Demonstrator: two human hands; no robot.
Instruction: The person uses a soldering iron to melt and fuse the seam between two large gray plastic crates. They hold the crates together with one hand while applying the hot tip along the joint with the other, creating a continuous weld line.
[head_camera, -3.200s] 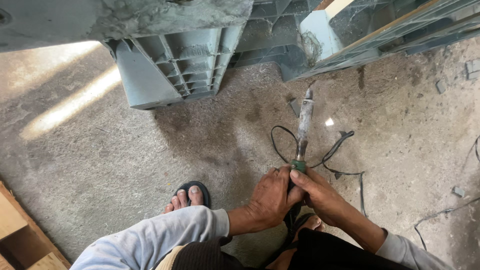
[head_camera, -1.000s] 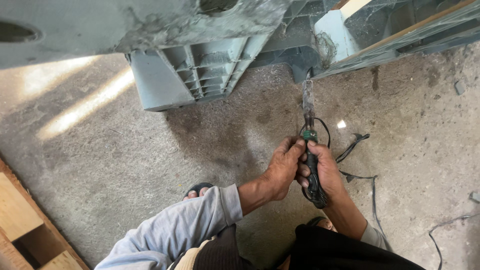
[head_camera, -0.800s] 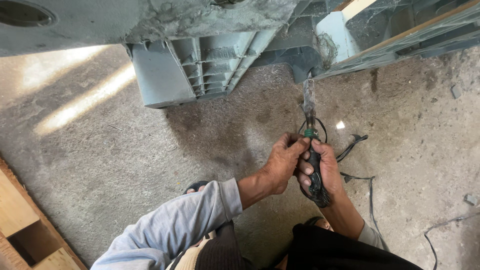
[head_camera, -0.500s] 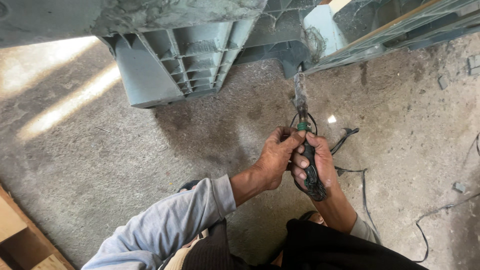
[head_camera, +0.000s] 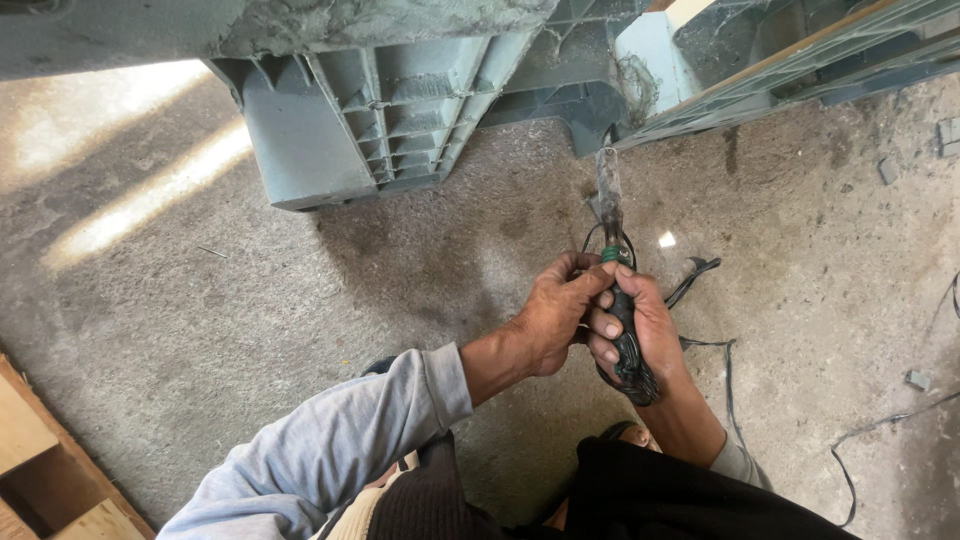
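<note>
I see a rough, matt concrete floor (head_camera: 200, 300), a dusty grey plastic pallet (head_camera: 390, 110), and the tool's (head_camera: 625, 330) black ribbed handle.

Rough concrete floor (head_camera: 200, 300) with sunlit streaks, grey plastic pallet (head_camera: 380, 100) above, wooden crate (head_camera: 40, 470) lower left.

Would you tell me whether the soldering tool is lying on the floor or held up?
Held up: the right hand grips the soldering tool by its handle, the left hand steadies it.

The place looked like a rough workshop or work yard. A dusty, stained concrete floor (head_camera: 200, 330) was strewn with loose black wires (head_camera: 720, 340), grey ribbed plastic pallets (head_camera: 400, 110) stood nearby, and wooden pieces (head_camera: 40, 460) sat at one corner.
</note>
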